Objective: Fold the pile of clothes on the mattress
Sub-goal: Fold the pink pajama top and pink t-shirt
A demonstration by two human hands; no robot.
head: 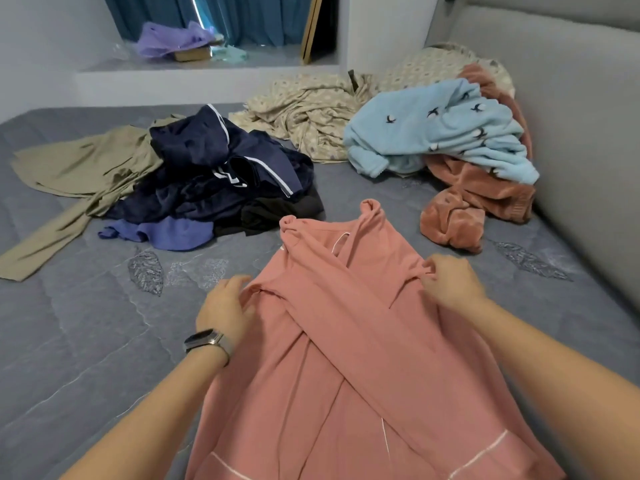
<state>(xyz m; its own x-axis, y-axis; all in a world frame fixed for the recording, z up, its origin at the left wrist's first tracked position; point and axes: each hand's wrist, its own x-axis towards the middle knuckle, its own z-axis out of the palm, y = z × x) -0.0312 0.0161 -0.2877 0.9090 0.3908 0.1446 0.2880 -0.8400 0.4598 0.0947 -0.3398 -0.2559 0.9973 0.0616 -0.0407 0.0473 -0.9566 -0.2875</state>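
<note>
Mattress, grey quilted, fills most of the frame. Grey headboard runs down the right edge.

Pink top lies flat on the mattress, lower centre of the frame, collar pointing away, both sleeves crossed over the chest in an X. Hem runs out of the bottom of the frame.

Unfolded pile still waits: dark pile of navy, black and blue pieces at centre left, olive garment spread at far left and touching it. Beige sheet at upper centre. Blue fleece on top of rust fleece at upper right, against the headboard.

Left hand, watch on the wrist, pinches the top's left shoulder edge, thumb and fingers curled on the fabric. Right hand pinches the right shoulder edge the same way, fingers curled on a fold.

Step, as I judge it: sleeves are in, body fold is next. To do it well: keep both pinches level at the shoulders, pull slightly apart so the crossed sleeves stay flat, fold the sides to even width, then bring shoulders to hem in one move. Risk: sleeves slip out of the X if lifted too high. Keep the fabric low on the mattress and smooth the creases before the last fold.
</note>
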